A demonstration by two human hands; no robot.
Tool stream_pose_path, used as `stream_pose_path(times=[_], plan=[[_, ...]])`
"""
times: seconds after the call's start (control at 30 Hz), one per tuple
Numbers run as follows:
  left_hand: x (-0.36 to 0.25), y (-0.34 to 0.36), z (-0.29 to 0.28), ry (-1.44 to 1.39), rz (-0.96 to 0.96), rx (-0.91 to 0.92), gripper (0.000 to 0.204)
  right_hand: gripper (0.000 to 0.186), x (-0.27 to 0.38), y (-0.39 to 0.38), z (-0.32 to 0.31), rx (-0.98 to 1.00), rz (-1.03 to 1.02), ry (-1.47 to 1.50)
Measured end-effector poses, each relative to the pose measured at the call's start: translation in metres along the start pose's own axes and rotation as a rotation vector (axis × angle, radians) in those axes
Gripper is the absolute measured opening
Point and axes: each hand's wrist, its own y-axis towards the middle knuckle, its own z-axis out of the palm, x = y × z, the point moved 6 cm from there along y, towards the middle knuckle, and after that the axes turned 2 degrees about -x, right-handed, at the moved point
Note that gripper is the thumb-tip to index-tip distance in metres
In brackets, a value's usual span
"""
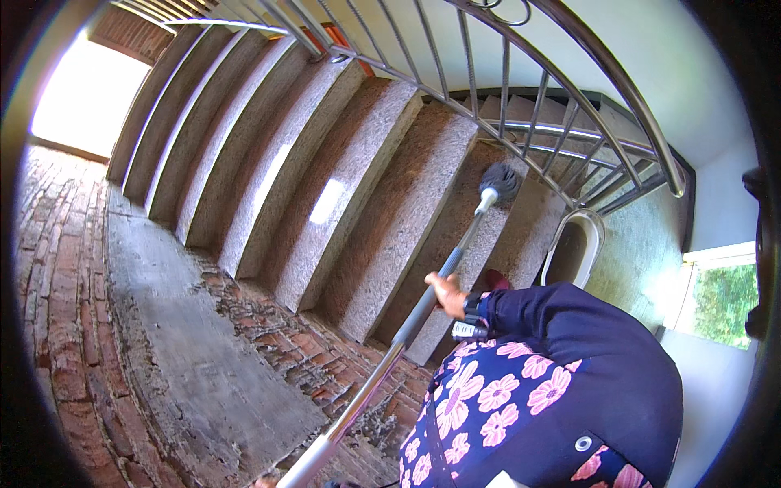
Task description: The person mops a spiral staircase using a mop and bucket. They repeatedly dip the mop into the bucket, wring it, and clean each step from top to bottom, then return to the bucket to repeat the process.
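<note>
I judge that I am partway through mopping this flight of speckled stone stairs. The long mop slants across them, and its round dark head is at a step near the foot of the railing. My right hand is wrapped around the grey sleeve of its handle; only a sliver of my left hand shows at the handle's lower end, so I cannot tell its grip. The next move, I think, calls for steady pressure along the step, keeping the head clear of the metal bars. Beyond, a rough brick wall with a grey cement strip runs beside the stairs, a window shows greenery, and an oblong pale tub stands near the railing's end.
</note>
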Motion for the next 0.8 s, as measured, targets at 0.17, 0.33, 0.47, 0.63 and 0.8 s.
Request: stream_pose_path(times=[0.17,0.33,0.47,0.63,0.8], plan=[[-0.040,0.029,0.027,-0.081,0.070,0.293,0.029,0.029,-0.036,-0.046,0.037,0.210,0.270,-0.005],[-0.016,0.028,0.037,-0.044,0.104,0.355,0.033,0.030,-0.016,-0.019,0.026,0.184,0.111,0.043],[0.018,-0.020,0.029,-0.016,0.167,0.286,0.036,0.032,0.019,0.034,-0.008,0.153,-0.022,0.071],[0.071,-0.067,0.017,-0.059,-0.032,0.168,0.034,0.037,0.058,0.081,-0.052,0.038,-0.053,-0.084],[0.057,-0.062,0.016,0.062,-0.051,0.158,0.027,0.034,0.050,0.062,-0.045,-0.033,-0.087,-0.078]])
